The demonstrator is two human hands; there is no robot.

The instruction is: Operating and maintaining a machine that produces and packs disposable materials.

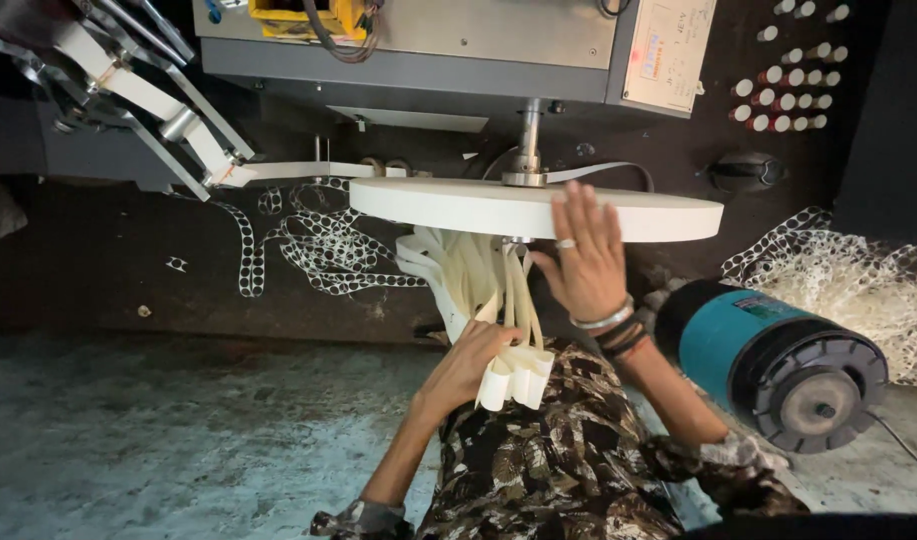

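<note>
A wide white disc-shaped roll of tape (458, 205) turns on a vertical metal spindle (527, 140) under a grey machine. My right hand (585, 255), fingers spread, is pressed flat against the roll's rim; it wears a ring and bracelets. Loops of loose white strip (473, 275) hang down below the roll. My left hand (468, 360) grips the lower ends of those strips (516, 378) as a folded bundle over my lap.
A teal and black electric motor (778, 360) lies at my right. Heaps of white punched-out strip waste (858, 290) lie at right and behind the roll (318, 250). A metal guide arm (148, 100) feeds strip from upper left. Rough concrete floor (178, 430) spreads at left.
</note>
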